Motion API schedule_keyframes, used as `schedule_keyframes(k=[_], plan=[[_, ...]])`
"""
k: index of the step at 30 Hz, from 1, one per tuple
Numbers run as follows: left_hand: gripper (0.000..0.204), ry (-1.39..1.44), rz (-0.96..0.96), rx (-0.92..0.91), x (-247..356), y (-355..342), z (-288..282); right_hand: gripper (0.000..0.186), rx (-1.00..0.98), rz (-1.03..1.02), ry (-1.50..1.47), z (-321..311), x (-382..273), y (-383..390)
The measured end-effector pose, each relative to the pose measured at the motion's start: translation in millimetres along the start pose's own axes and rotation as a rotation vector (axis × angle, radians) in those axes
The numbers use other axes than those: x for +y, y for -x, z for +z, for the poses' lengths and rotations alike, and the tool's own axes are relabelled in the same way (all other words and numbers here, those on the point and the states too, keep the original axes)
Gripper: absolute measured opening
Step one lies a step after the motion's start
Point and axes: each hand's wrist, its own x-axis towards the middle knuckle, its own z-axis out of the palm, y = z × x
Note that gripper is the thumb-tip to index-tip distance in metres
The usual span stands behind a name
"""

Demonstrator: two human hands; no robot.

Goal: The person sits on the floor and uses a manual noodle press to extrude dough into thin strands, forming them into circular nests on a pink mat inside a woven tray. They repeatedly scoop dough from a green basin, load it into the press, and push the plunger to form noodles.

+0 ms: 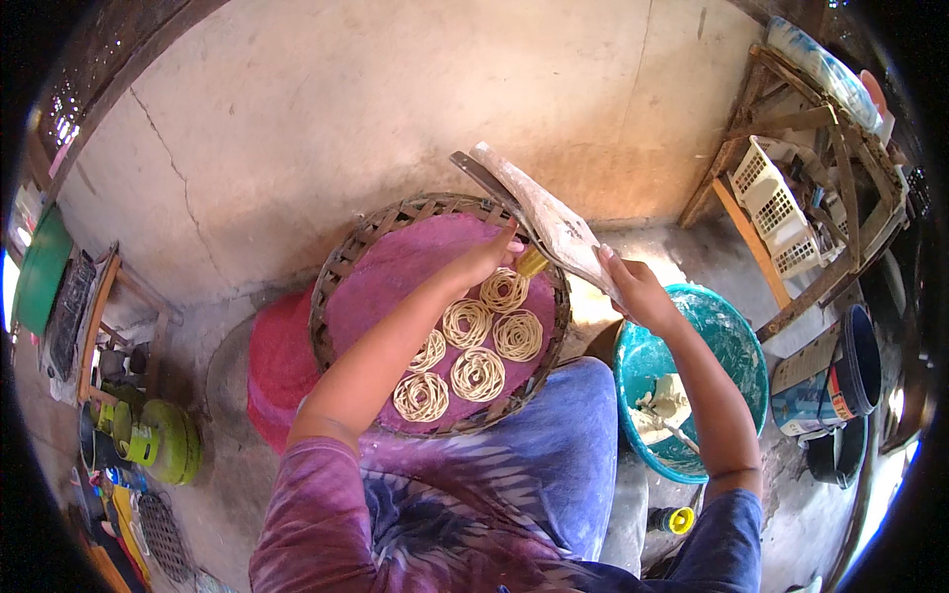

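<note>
My left hand (486, 259) is closed around a hand press near its yellow cylinder (530, 263), above the woven tray (334, 247) lined with pink cloth (386, 277). My right hand (638, 285) grips the press's pale, dusted wooden lever (549, 212), which slants up to the left beside a dark metal bar (479, 181). Several coiled noodle-like rounds (477, 374) lie on the cloth, one just under the cylinder. A teal bucket (741, 361) holding pale dough (655, 420) and a stick stands below my right forearm.
A plain wall (415, 89) rises beyond the tray. At right are a wooden rack (736, 203) with a white crate (776, 198) and dark buckets (855, 361). At left stand a green gas cylinder (173, 445), a wooden stand (114, 296) and a green basin (44, 272).
</note>
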Motion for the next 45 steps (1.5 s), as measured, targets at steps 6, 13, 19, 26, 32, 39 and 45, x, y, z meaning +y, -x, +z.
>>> schedule_keyframes(k=[6, 13, 19, 26, 32, 39, 45], plan=[[0.078, -0.150, 0.076, 0.158, -1.5, 2.8, 3.0, 0.065, 0.052, 0.001, -0.149, -2.7, 19.5, 1.6], [0.056, -0.976, 0.436, 0.391, -12.1, 32.8, 7.3, 0.059, 0.140, -0.099, -0.526, 8.8, 71.5, 43.3], [0.035, -1.344, 0.483, 0.485, 15.5, 64.2, -3.4, 0.063, 0.143, -0.157, -0.801, 36.5, 123.1, 90.8], [0.041, -0.809, 0.695, 0.665, 9.4, 158.7, 28.6, 0.071, 0.138, -0.124, -1.198, 111.4, 158.9, 137.2], [0.057, 0.667, 0.108, -0.224, -46.2, 209.6, 171.6, 0.068, 0.181, -0.200, -1.334, 120.1, 170.4, 134.3], [0.056, 1.436, 0.041, 0.251, -70.0, 166.3, 203.7, 0.066, 0.136, -0.172, -1.320, 114.2, 167.6, 136.5], [0.025, 1.243, 0.199, 0.405, -105.7, 183.5, 189.4, 0.069, 0.159, -0.153, -1.317, 113.0, 164.9, 141.2]])
